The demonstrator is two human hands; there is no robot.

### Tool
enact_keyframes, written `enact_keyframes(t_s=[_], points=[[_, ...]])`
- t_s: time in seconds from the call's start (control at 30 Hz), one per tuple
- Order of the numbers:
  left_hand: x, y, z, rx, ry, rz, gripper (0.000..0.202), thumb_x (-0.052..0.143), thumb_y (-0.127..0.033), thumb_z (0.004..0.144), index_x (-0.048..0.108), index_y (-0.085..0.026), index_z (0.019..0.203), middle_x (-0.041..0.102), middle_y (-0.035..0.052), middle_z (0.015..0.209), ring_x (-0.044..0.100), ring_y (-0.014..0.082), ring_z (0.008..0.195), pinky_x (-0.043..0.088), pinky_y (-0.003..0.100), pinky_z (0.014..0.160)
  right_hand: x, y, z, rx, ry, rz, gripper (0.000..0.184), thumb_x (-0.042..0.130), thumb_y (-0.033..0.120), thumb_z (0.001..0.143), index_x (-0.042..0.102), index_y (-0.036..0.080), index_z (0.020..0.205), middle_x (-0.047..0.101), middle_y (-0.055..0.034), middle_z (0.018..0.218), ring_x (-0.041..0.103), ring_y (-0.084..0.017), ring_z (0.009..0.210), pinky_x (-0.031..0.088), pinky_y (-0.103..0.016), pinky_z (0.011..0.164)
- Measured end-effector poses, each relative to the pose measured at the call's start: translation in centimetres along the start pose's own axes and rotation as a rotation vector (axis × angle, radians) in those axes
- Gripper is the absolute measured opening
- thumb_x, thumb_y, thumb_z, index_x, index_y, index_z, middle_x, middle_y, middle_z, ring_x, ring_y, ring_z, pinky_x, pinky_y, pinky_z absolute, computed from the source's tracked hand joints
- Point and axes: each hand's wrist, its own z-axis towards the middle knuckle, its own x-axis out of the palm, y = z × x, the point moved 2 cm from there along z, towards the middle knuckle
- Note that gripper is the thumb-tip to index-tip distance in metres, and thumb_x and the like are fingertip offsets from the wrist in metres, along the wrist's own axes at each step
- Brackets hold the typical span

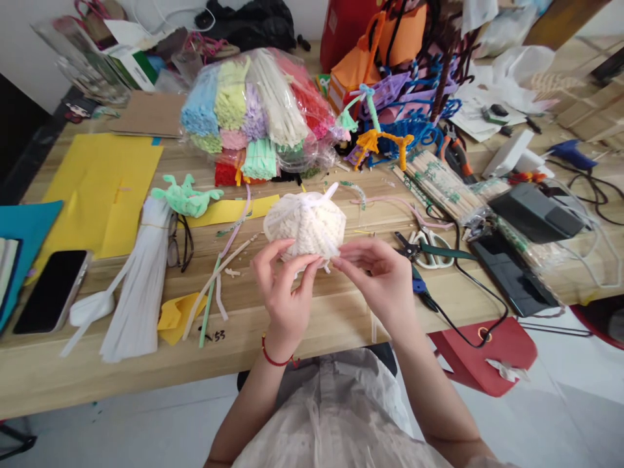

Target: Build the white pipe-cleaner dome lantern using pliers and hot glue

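A rounded white piece woven from fuzzy pipe cleaners [312,224] is held just above the table, in front of me. My left hand [285,286] has its thumb and fingers closed on the lower left edge of it. At the lower right edge, my right hand [383,276] pinches with thumb and forefinger, close to the left fingertips. A loose white stem end sticks up from the top of the piece. What exactly lies between the fingertips is too small to make out fully.
Left of the hands lie a white pipe-cleaner bundle [139,292], glasses [180,240] and a phone [51,292]. To the right are scissors [431,250], pliers [419,273] and a dark tablet-like slab [514,273]. Bagged coloured pipe cleaners [263,104] stand behind.
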Motion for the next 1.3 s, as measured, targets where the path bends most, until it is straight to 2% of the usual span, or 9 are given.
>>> enact_keyframes(t_s=[0.2,0.3,0.37,0.53,0.67,0.77,0.87,0.97,1.3], points=[[-0.1,-0.2,0.5,0.042,-0.014,0.077,0.016,0.076,-0.021,0.082,0.065,-0.022,0.094,0.06,0.0055,0.11,0.06,0.0196,0.104,0.053,0.037,0.089,-0.3,0.1,0.4,-0.302,-0.004,-0.311,0.007,0.072,0.028,0.085,0.069,0.025,0.091,0.071,-0.0041,0.09,0.069,-0.019,0.078,0.061,-0.036,0.073],[-0.2,-0.3,0.9,0.066,-0.04,0.083,0.025,0.077,-0.021,0.081,0.061,-0.022,0.1,0.062,0.0051,0.107,0.061,0.0189,0.102,0.052,0.037,0.089,-0.6,0.7,0.9,-0.436,-0.008,-0.467,0.008,0.073,0.029,0.085,0.067,0.026,0.089,0.065,-0.0081,0.11,0.067,-0.025,0.105,0.058,-0.042,0.09],[-0.3,-0.4,1.1,0.086,-0.045,0.087,0.028,0.078,-0.021,0.081,0.06,-0.021,0.102,0.063,0.0052,0.107,0.061,0.0188,0.101,0.052,0.037,0.09,-0.7,0.8,1.4,-0.474,0.054,-0.479,0.013,0.073,0.03,0.084,0.063,0.025,0.09,0.057,-0.0103,0.132,0.056,-0.028,0.128,0.05,-0.047,0.104],[-0.5,-0.3,1.1,0.106,-0.024,0.09,0.03,0.078,-0.018,0.08,0.059,-0.02,0.103,0.063,0.0062,0.107,0.061,0.0189,0.101,0.052,0.037,0.091,-0.7,0.3,2.9,-0.408,0.247,-0.338,0.043,0.073,0.037,0.082,0.048,0.027,0.115,0.032,-0.0123,0.16,0.029,-0.029,0.15,0.032,-0.056,0.118],[-0.8,0.4,1.1,0.097,-0.041,0.093,0.051,0.083,-0.027,0.075,0.055,-0.023,0.117,0.058,0.0104,0.123,0.056,0.0248,0.119,0.046,0.046,0.104,-0.5,-0.3,4.0,-0.384,0.381,-0.209,0.061,0.071,0.034,0.083,0.04,0.027,0.134,0.034,-0.0139,0.16,0.032,-0.027,0.15,0.028,-0.053,0.121],[-1.0,1.7,1.3,-0.014,0.015,-0.042,0.091,0.085,-0.041,0.07,0.035,-0.024,0.144,0.03,0.0189,0.156,0.028,0.0335,0.148,0.028,0.056,0.119,-0.4,-0.6,4.4,-0.388,0.407,-0.16,0.063,0.072,0.032,0.083,0.041,0.026,0.137,0.039,-0.014,0.157,0.036,-0.027,0.147,0.028,-0.051,0.122],[-0.9,3.0,1.6,-0.175,0.231,-0.254,0.104,0.08,-0.043,0.076,0.014,-0.028,0.155,0.012,0.0162,0.165,0.017,0.032,0.153,0.023,0.053,0.123,-0.2,-0.9,4.6,-0.378,0.42,-0.106,0.064,0.074,0.03,0.082,0.042,0.026,0.138,0.04,-0.0133,0.157,0.037,-0.028,0.147,0.028,-0.051,0.122],[-0.8,3.4,1.8,-0.243,0.358,-0.329,0.103,0.081,-0.039,0.076,0.016,-0.032,0.155,0.016,0.0118,0.166,0.019,0.0307,0.153,0.024,0.051,0.124,0.1,-1.1,4.5,-0.372,0.412,-0.035,0.065,0.075,0.027,0.081,0.044,0.027,0.138,0.042,-0.0128,0.155,0.038,-0.027,0.146,0.029,-0.049,0.122],[-0.9,3.2,1.9,-0.201,0.33,-0.257,0.099,0.082,-0.038,0.076,0.021,-0.031,0.154,0.023,0.0125,0.163,0.021,0.032,0.152,0.024,0.054,0.123,0.1,-1.1,4.1,-0.397,0.396,-0.041,0.067,0.074,0.024,0.082,0.042,0.027,0.141,0.043,-0.0119,0.154,0.039,-0.027,0.145,0.029,-0.049,0.122]])
